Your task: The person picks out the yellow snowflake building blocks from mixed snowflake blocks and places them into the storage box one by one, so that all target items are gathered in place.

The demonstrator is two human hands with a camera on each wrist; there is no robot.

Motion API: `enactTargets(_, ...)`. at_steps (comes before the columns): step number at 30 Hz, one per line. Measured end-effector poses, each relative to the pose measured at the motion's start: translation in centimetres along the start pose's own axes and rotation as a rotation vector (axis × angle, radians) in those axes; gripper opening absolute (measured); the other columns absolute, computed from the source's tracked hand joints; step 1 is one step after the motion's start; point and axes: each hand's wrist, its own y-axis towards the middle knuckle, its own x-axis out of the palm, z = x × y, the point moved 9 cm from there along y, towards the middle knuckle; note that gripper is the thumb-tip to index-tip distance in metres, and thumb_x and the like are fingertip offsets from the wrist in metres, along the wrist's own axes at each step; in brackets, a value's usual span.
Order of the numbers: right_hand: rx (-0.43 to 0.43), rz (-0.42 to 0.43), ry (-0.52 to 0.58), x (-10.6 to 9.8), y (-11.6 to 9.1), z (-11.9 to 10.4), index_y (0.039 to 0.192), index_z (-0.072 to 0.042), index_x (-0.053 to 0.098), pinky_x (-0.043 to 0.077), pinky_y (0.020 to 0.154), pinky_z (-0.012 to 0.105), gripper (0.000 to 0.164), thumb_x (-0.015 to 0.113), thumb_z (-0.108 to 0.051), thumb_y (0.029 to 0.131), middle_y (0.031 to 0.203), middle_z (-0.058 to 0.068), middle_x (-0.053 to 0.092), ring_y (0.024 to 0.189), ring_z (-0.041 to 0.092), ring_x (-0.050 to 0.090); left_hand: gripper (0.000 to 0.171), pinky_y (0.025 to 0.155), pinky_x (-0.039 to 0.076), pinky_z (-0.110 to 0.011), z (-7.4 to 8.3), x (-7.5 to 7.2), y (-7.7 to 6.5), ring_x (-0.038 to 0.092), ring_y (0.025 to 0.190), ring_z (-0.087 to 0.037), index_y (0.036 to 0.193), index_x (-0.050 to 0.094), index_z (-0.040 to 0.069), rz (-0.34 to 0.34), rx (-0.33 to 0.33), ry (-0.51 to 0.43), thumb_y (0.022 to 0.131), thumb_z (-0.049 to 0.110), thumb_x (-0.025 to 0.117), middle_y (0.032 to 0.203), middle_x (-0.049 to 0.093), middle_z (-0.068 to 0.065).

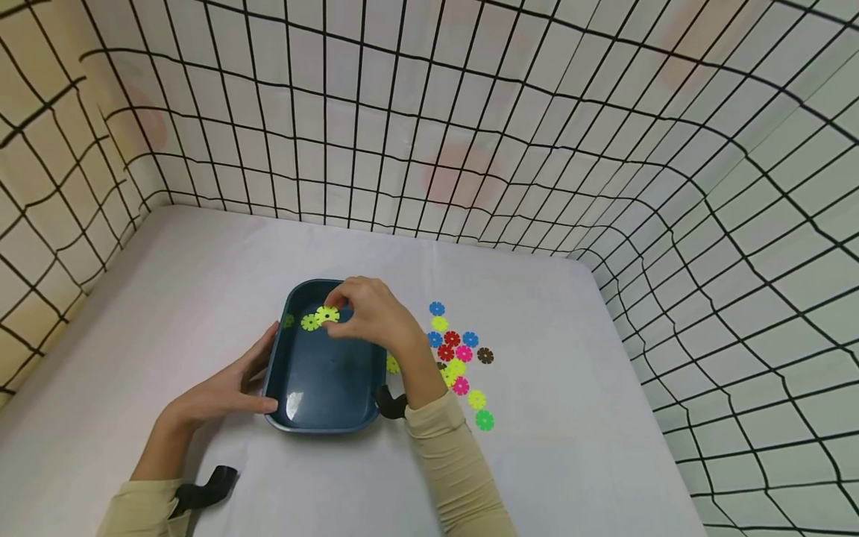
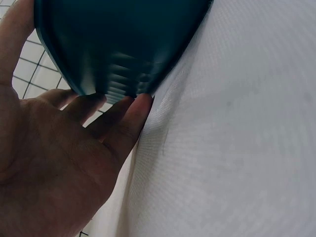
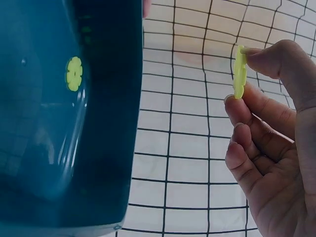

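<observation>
The right hand (image 1: 376,317) pinches a yellow notched disc (image 1: 327,309) between thumb and index fingertip; in the right wrist view the disc stands edge-on in that grip, with the other fingers loosely bent below it. The held disc is over the far part of the dark blue tray (image 1: 329,380), whose bare floor stretches from beneath the grip toward the person. Just left of the grip, a 2nd yellow disc (image 1: 309,323) lies in the tray, and farther left a greenish reflection shows on the inner wall. The left hand (image 1: 228,388), left of the grip and nearer the person, is spread along the tray's left side: its fingertips touch the outer wall and its thumb rests at the rim. Right of the grip, outside the tray, is a loose scatter of discs: 3 blue discs (image 1: 470,339), 2 red discs (image 1: 452,338), 2 pink discs (image 1: 464,353), a brown disc (image 1: 485,356) and several yellow discs (image 1: 477,400), some overlapping. A green disc (image 1: 485,420) lies at the scatter's end nearest the person. Beyond the grip, past the white table (image 1: 537,313), rises a pale wall with black netting (image 1: 382,97).
</observation>
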Motion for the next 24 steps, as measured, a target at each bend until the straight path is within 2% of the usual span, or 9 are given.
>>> enactTargets(8, -0.006, 0.001, 0.002, 0.5, 0.9, 0.0, 0.105, -0.011, 0.073, 0.048, 0.080, 0.015, 0.029, 0.077, -0.027, 0.081, 0.101, -0.001, 0.071, 0.095, 0.015, 0.064, 0.116, 0.106, 0.019, -0.073, -0.1, 0.0, 0.0, 0.004, 0.145, -0.056, 0.156, -0.008, 0.031, -0.001, 0.008, 0.000, 0.079, 0.019, 0.077, 0.164, -0.005, -0.021)
enactTargets(15, -0.015, -0.007, 0.012, 1.1, 1.6, -0.1, 0.105, -0.010, 0.073, 0.049, 0.079, 0.018, 0.029, 0.077, -0.026, 0.081, 0.100, 0.001, 0.070, 0.095, 0.017, 0.065, 0.116, 0.106, 0.023, -0.071, -0.1, 0.0, 0.0, 0.007, 0.145, -0.056, 0.156, -0.009, 0.031, -0.004, 0.018, 0.027, 0.078, 0.019, 0.077, 0.164, -0.003, -0.021)
enactTargets(18, -0.006, -0.017, 0.002, 1.5, 2.0, 0.0, 0.105, -0.011, 0.073, 0.049, 0.079, 0.017, 0.029, 0.077, -0.027, 0.081, 0.100, -0.001, 0.070, 0.094, 0.015, 0.064, 0.115, 0.111, 0.035, -0.050, -0.1, 0.0, 0.0, 0.008, 0.145, -0.055, 0.156, -0.008, 0.031, -0.008, 0.021, 0.038, 0.079, 0.018, 0.076, 0.164, -0.003, -0.020)
enactTargets(22, 0.016, -0.041, -0.007, 2.1, 2.4, 0.2, 0.107, -0.013, 0.072, 0.049, 0.080, 0.016, 0.030, 0.076, -0.029, 0.082, 0.101, -0.002, 0.069, 0.092, 0.009, 0.062, 0.115, 0.109, 0.037, -0.043, -0.1, -0.1, 0.0, 0.009, 0.145, -0.054, 0.156, -0.009, 0.031, -0.010, 0.017, 0.051, 0.080, 0.017, 0.076, 0.164, -0.002, -0.020)
enactTargets(24, 0.025, -0.056, -0.003, 2.4, 2.6, 0.3, 0.108, -0.013, 0.072, 0.049, 0.080, 0.016, 0.031, 0.076, -0.030, 0.082, 0.102, -0.003, 0.069, 0.093, 0.008, 0.062, 0.115, 0.108, 0.031, -0.062, -0.1, 0.0, -0.1, 0.008, 0.145, -0.055, 0.156, -0.009, 0.031, -0.010, 0.016, 0.047, 0.080, 0.018, 0.076, 0.164, -0.003, -0.020)
